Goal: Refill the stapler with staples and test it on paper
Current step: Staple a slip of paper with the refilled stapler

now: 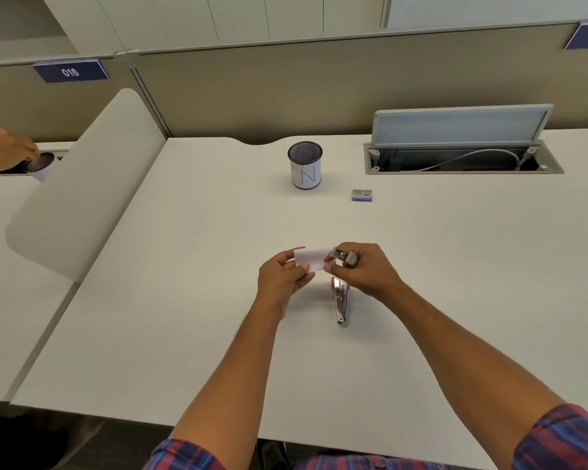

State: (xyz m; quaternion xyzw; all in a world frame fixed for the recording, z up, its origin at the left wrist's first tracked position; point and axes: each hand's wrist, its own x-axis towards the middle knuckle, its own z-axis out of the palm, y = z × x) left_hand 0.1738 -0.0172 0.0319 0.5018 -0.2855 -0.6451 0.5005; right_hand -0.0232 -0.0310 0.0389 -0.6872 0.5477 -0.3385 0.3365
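While the left hand (283,278) pinches a small paper (311,258) above the desk (190,300), the right hand (365,270) closes around a stapler (345,256) whose nose points left onto the paper's right edge. Its long axis runs left to right. A second metal piece (340,301) lies below, lengthwise toward the person. Near the far edge stand a mesh cup (305,165) and staple box (362,195), well apart from the hands.
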